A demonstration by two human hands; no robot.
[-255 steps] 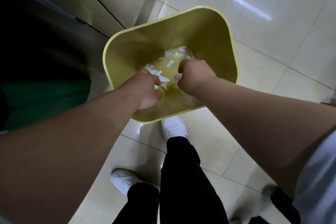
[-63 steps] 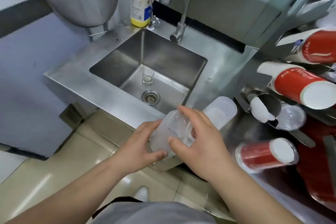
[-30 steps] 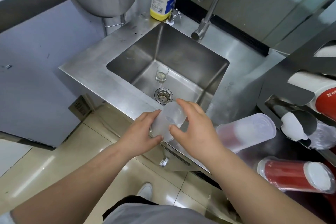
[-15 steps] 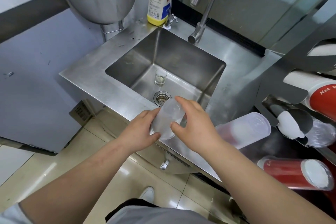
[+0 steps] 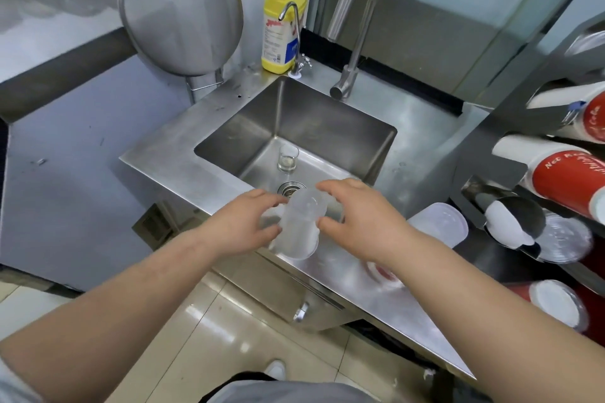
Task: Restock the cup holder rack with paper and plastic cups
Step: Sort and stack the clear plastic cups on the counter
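Observation:
A short stack of clear plastic cups [image 5: 299,227] hangs over the front rim of the steel sink, open end toward me. My left hand [image 5: 244,227] grips its left side and my right hand [image 5: 358,222] pinches its right side. A longer stack of frosted plastic cups [image 5: 440,227] lies on the counter just right of my right hand. The cup holder rack [image 5: 510,147] stands at the right edge, with red paper cups [image 5: 563,180] and clear cups [image 5: 564,240] poking out of its slots.
The steel sink [image 5: 327,127] holds a small glass [image 5: 288,159] beside the drain. A yellow bottle [image 5: 283,26], two taps and a round mesh strainer [image 5: 180,10] stand behind it. Tiled floor lies below the counter's front edge.
Both hands keep hold of the clear cup stack; it has tilted more upright and my right fingers have loosened toward its top. The view has drifted slightly left and down.

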